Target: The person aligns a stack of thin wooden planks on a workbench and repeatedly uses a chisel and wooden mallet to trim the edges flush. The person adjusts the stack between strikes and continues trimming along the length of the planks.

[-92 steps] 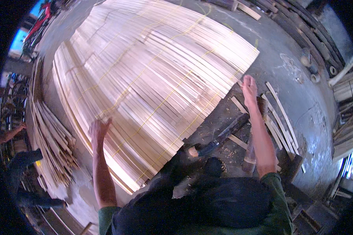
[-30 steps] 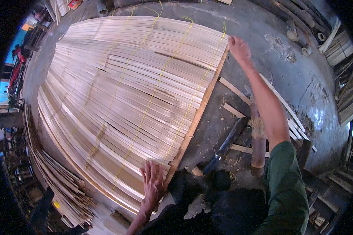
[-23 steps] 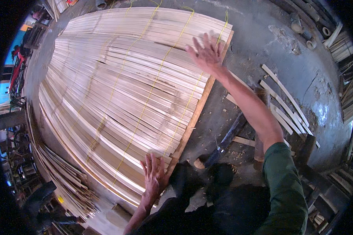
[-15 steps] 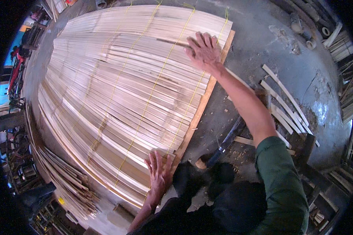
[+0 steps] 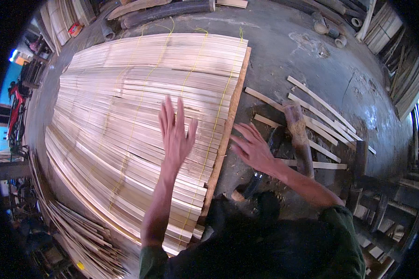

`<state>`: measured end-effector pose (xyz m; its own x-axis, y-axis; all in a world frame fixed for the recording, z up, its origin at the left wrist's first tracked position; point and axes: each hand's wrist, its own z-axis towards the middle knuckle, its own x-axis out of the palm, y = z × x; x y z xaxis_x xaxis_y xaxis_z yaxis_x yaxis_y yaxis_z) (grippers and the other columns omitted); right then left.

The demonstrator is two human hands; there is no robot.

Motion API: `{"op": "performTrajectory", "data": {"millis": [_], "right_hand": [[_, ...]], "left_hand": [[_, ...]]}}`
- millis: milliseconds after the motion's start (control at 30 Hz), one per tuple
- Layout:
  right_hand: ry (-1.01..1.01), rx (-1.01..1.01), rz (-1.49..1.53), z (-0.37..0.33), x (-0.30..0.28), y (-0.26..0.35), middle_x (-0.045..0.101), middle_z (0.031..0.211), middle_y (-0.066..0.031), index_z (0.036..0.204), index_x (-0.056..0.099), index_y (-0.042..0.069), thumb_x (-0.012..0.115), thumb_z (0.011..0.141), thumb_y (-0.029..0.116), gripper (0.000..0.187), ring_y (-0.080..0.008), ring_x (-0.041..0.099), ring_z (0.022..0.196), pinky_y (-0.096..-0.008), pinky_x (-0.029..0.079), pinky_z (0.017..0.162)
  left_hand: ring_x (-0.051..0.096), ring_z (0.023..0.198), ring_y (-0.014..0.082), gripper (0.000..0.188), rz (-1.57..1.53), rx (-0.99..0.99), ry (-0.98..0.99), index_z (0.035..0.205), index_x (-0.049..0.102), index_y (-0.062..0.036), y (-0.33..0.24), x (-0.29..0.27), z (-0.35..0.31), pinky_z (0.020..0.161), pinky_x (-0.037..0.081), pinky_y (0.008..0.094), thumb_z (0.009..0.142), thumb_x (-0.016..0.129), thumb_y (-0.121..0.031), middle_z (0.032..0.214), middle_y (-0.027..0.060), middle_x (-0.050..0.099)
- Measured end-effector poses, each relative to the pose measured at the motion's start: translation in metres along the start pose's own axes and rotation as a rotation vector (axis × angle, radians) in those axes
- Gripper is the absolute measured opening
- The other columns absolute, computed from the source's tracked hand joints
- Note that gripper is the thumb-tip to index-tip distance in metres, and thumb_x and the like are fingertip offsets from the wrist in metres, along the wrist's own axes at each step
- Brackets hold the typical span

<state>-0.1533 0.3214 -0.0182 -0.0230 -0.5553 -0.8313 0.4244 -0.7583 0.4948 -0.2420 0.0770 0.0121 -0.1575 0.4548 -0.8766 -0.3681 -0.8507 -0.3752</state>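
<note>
A large blind of pale, thin slats lies in front of me, with yellow cords running across the slats. A board follows its right edge. My left hand is over the middle of the slats, fingers spread and holding nothing; whether it touches them I cannot tell. Just right of the board, my right hand hangs above the floor with its fingers stretched out, also holding nothing.
Loose slats lie on the concrete floor at right, beside an upright brown post. A dark tool with a wooden end is near my legs. Long strips are piled at lower left; a thick pole lies beyond the blind.
Both hands have left their earlier places on the slats. My left hand has moved forward over the middle, and my right has drawn back past the board. The view has shifted too.
</note>
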Motion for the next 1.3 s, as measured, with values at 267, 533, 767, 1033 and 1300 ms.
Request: {"op": "performTrajectory", "data": {"millis": [267, 533, 767, 1033, 1300], "right_hand": [[-0.136, 0.553, -0.108, -0.096, -0.065, -0.006, 0.044, 0.140, -0.0217, 0.127, 0.056, 0.001, 0.059, 0.094, 0.017, 0.037, -0.0409, 0.043, 0.129, -0.0498, 0.033, 0.110], [-0.185, 0.701, -0.401, -0.174, -0.057, -0.044, 0.043, 0.138, -0.0291, 0.145, 0.033, 0.000, 0.056, 0.096, 0.020, 0.057, -0.0454, 0.045, 0.126, -0.0495, 0.038, 0.104], [-0.131, 0.824, -0.336, -0.187, -0.048, -0.043, 0.045, 0.137, -0.0281, 0.149, 0.025, 0.002, 0.062, 0.093, 0.027, 0.072, -0.0449, 0.046, 0.124, -0.0508, 0.039, 0.103], [-0.096, 0.856, -0.242, -0.191, -0.061, -0.039, 0.046, 0.137, -0.0262, 0.152, 0.021, 0.006, 0.063, 0.093, 0.026, 0.076, -0.0441, 0.048, 0.122, -0.0498, 0.041, 0.101], [-0.113, 0.861, -0.202, -0.191, -0.060, -0.038, 0.048, 0.134, -0.0271, 0.153, 0.020, 0.010, 0.069, 0.087, 0.026, 0.083, -0.0455, 0.046, 0.124, -0.0515, 0.039, 0.102]], "left_hand": [[0.029, 0.139, 0.0434, 0.067, 0.045, 0.055, 0.011, 0.148, 0.036, -0.0143, 0.027, 0.147, 0.094, 0.112, 0.024, 0.0595, 0.093, 0.052, -0.049, 0.153, 0.0185, 0.030], [0.033, 0.138, 0.0422, 0.065, 0.024, 0.061, -0.077, 0.145, 0.041, -0.0128, 0.024, 0.155, 0.091, 0.111, 0.025, 0.0601, 0.095, 0.044, -0.053, 0.150, 0.0191, 0.035], [0.031, 0.140, 0.0394, 0.064, 0.082, -0.011, -0.053, 0.148, 0.036, -0.0138, 0.019, 0.154, 0.089, 0.114, 0.020, 0.0579, 0.095, 0.044, -0.048, 0.153, 0.0180, 0.033], [0.028, 0.139, 0.0434, 0.061, 0.060, 0.022, -0.011, 0.145, 0.040, -0.0087, 0.019, 0.153, 0.087, 0.112, 0.019, 0.0631, 0.096, 0.046, -0.044, 0.151, 0.0209, 0.034], [0.030, 0.137, 0.0488, 0.064, 0.089, 0.009, -0.106, 0.145, 0.037, -0.0023, 0.008, 0.136, 0.073, 0.111, 0.022, 0.0650, 0.094, 0.053, -0.038, 0.152, 0.0274, 0.028]]}}
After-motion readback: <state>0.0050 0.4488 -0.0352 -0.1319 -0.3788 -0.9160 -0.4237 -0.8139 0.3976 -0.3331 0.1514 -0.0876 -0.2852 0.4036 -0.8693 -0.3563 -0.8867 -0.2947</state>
